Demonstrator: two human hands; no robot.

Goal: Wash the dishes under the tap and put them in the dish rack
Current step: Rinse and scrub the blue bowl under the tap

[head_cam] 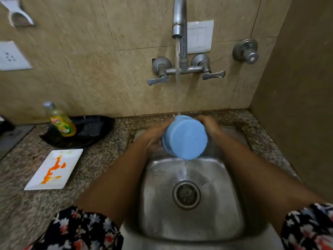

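Observation:
A blue bowl (185, 137) is held over the steel sink (223, 210) with its flat base turned toward me. Water streams from the tap (178, 24) onto its top edge and runs off its lower rim. My left hand (155, 136) grips the bowl's left side, and my right hand (210, 125) holds its right side, fingers curled over the far edge. A white rectangular plate (54, 169) smeared with orange sauce lies on the granite counter at the left. No dish rack is in view.
A bottle of dish soap (61, 121) stands on a black pan (90, 134) behind the white plate. Two tap handles (212, 74) stick out from the tiled wall. A brown wall (297, 87) closes the right side. The drain (186, 194) sits mid-sink.

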